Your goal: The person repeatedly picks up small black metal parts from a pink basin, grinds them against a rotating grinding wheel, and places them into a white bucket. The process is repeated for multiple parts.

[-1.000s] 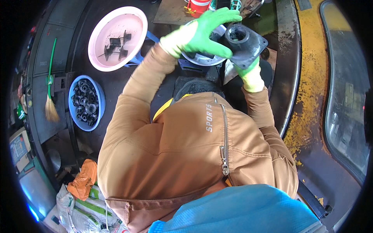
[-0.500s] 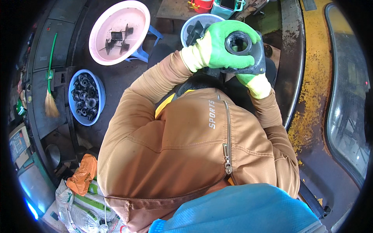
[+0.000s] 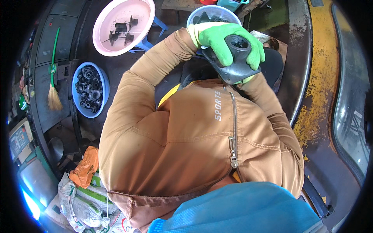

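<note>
Both my hands wear green gloves with pale yellow cuffs, and between them is a black flanged rubber part (image 3: 230, 72) with a squarish base and a round hollow neck. My left hand (image 3: 218, 40) comes over the top, its fingers spread around the neck and closed on it. Beneath the flange, my right hand (image 3: 247, 80) holds the part from below; only a sliver of its glove shows, and its fingers are hidden. The part is tilted, its flat flange slanting down towards my chest, with a small hole near the lower corner.
A pale basket (image 3: 215, 11) with black parts stands just beyond my hands. At left, a pink basin (image 3: 101, 43) with several dark pieces rests on a blue stool (image 3: 143, 46); a blue tub (image 3: 74, 92) holds black fittings. A rusty yellow machine panel (image 3: 316, 93) rises on the right.
The black flanged part has come nearer to my chest and tipped, so its flange now faces more upward. My left fingers have shifted around its neck; the right hand is now more hidden.
</note>
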`<control>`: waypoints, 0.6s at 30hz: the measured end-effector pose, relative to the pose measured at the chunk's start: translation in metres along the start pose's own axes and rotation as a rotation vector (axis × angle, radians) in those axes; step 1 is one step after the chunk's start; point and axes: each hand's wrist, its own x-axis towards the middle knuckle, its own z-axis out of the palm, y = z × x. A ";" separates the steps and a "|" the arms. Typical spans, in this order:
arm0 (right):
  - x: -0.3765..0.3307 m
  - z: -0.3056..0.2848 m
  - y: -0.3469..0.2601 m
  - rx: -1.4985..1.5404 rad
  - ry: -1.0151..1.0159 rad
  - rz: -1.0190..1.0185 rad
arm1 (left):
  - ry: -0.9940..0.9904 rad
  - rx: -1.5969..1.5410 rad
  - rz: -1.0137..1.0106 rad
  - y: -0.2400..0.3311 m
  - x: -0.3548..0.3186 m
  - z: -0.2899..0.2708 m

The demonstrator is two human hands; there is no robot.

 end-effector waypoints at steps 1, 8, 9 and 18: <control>0.004 0.000 0.001 0.043 -0.025 0.023 | 0.001 0.012 0.023 -0.009 -0.004 -0.005; 0.035 -0.013 -0.023 -1.026 0.642 -0.018 | 1.068 0.675 0.022 -0.067 -0.040 -0.065; 0.025 -0.015 -0.028 -0.865 0.706 -0.122 | 1.177 0.156 0.155 -0.075 -0.042 -0.071; -0.142 0.030 -0.084 -0.900 1.485 -0.546 | 0.862 0.275 0.112 -0.105 -0.030 -0.077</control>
